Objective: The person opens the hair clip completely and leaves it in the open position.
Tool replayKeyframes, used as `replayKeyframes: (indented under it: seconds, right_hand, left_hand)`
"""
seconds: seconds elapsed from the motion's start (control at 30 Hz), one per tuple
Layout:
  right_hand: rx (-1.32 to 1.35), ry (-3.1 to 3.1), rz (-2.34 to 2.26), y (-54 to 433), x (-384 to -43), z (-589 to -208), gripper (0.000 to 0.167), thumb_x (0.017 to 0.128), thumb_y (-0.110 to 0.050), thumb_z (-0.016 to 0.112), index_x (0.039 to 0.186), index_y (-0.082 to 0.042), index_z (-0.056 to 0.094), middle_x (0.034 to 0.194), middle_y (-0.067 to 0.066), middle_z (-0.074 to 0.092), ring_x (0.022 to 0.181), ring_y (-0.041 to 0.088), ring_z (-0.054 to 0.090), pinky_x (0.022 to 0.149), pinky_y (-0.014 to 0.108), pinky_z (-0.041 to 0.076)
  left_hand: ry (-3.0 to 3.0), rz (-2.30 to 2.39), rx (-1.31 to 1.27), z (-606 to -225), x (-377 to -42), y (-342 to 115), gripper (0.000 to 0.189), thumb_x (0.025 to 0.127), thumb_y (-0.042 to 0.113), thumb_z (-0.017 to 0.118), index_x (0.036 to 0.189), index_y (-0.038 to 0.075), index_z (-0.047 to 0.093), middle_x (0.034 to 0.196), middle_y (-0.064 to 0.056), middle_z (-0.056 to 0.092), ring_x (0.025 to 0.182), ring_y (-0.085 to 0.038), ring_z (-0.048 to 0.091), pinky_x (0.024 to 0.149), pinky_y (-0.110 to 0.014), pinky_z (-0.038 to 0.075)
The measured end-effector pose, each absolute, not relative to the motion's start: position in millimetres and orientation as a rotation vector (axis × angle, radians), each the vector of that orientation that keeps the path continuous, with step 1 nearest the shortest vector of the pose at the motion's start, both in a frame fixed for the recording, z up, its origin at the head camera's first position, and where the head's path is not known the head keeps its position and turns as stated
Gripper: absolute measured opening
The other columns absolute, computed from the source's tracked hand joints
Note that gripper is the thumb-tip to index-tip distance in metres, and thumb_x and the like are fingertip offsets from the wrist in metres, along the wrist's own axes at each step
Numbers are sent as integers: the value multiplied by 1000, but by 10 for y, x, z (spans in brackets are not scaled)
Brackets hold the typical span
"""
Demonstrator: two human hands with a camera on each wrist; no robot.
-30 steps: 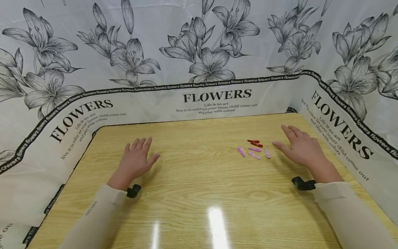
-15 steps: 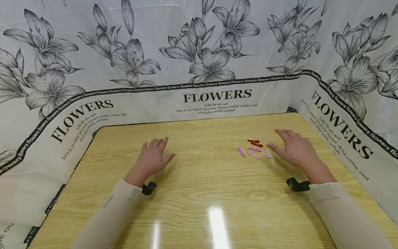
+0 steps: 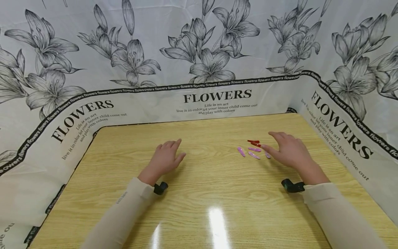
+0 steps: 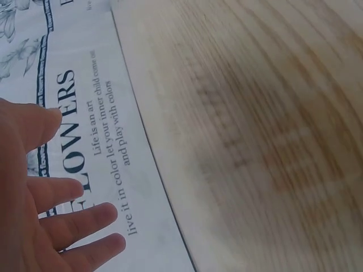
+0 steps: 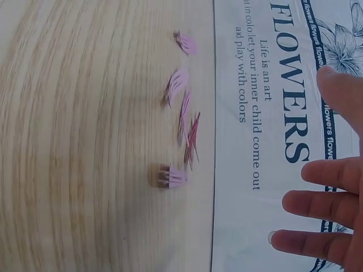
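The right grip, spread wide and holding nothing, hovers near the right edge of the tabletop, its thumb partly hiding one pink clip in the head view. Three other pink clips and two red clips lie loosely grouped, right of the middle and nearer the far edge than the near one. The left grip, also wide and bare, hangs left of them, well apart. The clips look small, thin and smooth, so fingertips coming down bluntly could skate them over the glossy wood rather than lift them. The red clips lie close enough that a careless pinch might take both, and a sweeping thumb could scatter neighbours towards the far edge.
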State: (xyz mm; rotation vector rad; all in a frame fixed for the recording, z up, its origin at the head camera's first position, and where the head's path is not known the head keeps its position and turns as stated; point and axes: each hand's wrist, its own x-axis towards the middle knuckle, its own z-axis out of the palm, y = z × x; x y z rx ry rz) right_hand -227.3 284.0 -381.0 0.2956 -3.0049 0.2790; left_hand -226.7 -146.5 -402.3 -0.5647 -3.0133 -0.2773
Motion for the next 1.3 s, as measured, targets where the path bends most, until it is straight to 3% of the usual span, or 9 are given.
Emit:
replayKeyframes:
  seconds: [0.5, 0.93, 1.3]
  right_hand:
    - [356, -2981, 218, 2754, -2250, -3866, 54, 94, -44, 57, 133, -6, 54, 134, 24, 52, 120, 47, 49, 95, 65, 39]
    - [417, -2953, 246, 2642, -2261, -3847, 38, 92, -31, 64, 117, -3, 65, 108, 18, 67, 96, 37, 63, 79, 54, 49]
    - [403, -2988, 363, 2531, -2310, -3908, 33, 92, -30, 65, 110, -3, 68, 103, 15, 69, 83, 28, 64, 69, 47, 51]
  left_hand:
    - [-3002, -312, -600, -4063, -2355, -1197, 58, 102, 42, 43, 150, 9, 35, 144, -16, 49, 135, -34, 44, 108, -55, 36]
    - [-2997, -317, -616, -4076, -2431, -942, 54, 102, 38, 44, 148, 10, 39, 142, -12, 52, 132, -31, 48, 106, -52, 39]
    - [-3020, -309, -605, -4038, -2483, -736, 48, 102, 34, 45, 143, 10, 46, 139, -10, 54, 130, -29, 50, 104, -49, 42]
